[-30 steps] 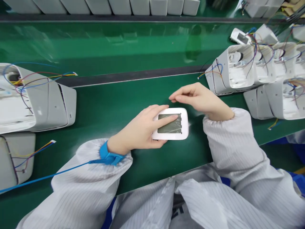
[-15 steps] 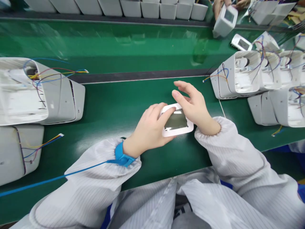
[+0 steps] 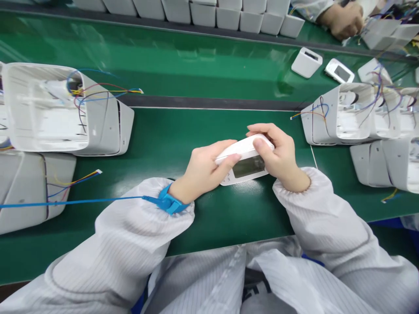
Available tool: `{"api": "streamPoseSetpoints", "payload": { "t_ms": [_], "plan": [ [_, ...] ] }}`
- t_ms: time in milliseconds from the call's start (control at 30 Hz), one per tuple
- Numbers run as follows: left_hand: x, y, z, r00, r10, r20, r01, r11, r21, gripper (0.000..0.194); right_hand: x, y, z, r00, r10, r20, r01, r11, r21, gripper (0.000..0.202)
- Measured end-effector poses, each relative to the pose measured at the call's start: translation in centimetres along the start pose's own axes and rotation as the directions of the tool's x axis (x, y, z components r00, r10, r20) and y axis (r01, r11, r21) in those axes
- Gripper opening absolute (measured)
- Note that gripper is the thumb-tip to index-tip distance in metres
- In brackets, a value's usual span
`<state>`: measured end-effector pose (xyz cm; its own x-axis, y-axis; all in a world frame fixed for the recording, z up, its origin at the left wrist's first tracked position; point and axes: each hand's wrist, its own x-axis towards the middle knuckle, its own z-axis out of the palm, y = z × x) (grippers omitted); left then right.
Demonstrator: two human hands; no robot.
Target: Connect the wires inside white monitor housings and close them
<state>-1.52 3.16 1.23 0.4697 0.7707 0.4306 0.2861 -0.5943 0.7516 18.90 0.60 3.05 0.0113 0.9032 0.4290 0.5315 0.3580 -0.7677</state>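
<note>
A white plastic device with a dark display screen [image 3: 248, 166] is between my hands above the green bench. It is tilted, so its smooth white top side shows along with the screen face. My left hand [image 3: 209, 168] grips its left end, thumb lying across the front near the screen's corner. Around the right end closes my right hand [image 3: 276, 152], its thumb pressed on the upper edge and fingers behind. The fingertips at the back are hidden by the device. A blue wrist strap [image 3: 172, 201] with a cord circles my left wrist.
White housings with loose wires stand at left [image 3: 104, 122] and right [image 3: 340, 115]. A white box [image 3: 307, 62] and another screen unit [image 3: 339, 71] lie on the far ledge. A row of white housings [image 3: 222, 18] lines the back. A co-worker's hand [image 3: 347, 19] is at upper right.
My right hand has come down onto the device and grips it. The device has tipped, showing its top side. The co-worker's white box now stands on the ledge, let go. The view has shifted.
</note>
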Motion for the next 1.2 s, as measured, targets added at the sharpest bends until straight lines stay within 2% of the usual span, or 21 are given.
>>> {"api": "streamPoseSetpoints", "payload": {
  "t_ms": [133,333,467,600,700,833,967,1067,1200],
  "plan": [
    [-0.1,0.3,0.1,0.995,0.079,-0.053,-0.074,0.994,0.082,0.032,-0.1,0.0,0.1,0.999,0.016,0.038,-0.016,1.0,-0.013,0.043],
    [-0.1,0.6,0.0,0.993,0.114,-0.041,-0.102,0.971,0.217,0.037,-0.3,-0.2,0.6,0.995,0.098,-0.031,-0.099,0.995,-0.014,0.046],
    [-0.3,0.6,0.0,0.987,0.16,-0.035,-0.145,0.954,0.262,0.037,-0.5,-0.2,0.6,0.995,0.075,-0.06,-0.079,0.995,-0.063,0.044],
    [-0.4,0.8,0.0,0.984,0.179,0.002,-0.172,0.943,0.284,0.039,-0.1,0.0,0.2,1.0,0.007,-0.024,-0.009,0.996,-0.09,0.043],
    [-0.5,1.0,0.1,0.987,0.158,0.008,-0.154,0.95,0.273,0.039,0.3,0.2,0.0,1.0,-0.027,0.003,0.027,0.997,-0.077,0.042],
    [-0.3,0.8,0.2,0.992,0.129,-0.012,-0.123,0.968,0.221,0.039,0.4,0.6,0.2,0.999,0.035,0.016,-0.035,0.999,-0.028,0.045],
    [0.0,0.0,0.2,0.995,-0.044,-0.086,0.049,0.997,0.052,0.038,0.0,1.3,0.8,0.998,0.06,-0.003,-0.06,0.998,-0.021,0.057],
    [0.3,-0.3,0.1,0.974,-0.174,-0.143,0.166,0.984,-0.07,0.04,0.2,1.8,0.9,0.993,0.1,0.065,-0.092,0.99,-0.107,0.062],
    [0.2,-0.1,0.2,0.975,-0.183,-0.127,0.171,0.98,-0.1,0.04,0.6,2.0,0.4,0.99,0.094,0.109,-0.075,0.983,-0.166,0.065]
  ]
}}
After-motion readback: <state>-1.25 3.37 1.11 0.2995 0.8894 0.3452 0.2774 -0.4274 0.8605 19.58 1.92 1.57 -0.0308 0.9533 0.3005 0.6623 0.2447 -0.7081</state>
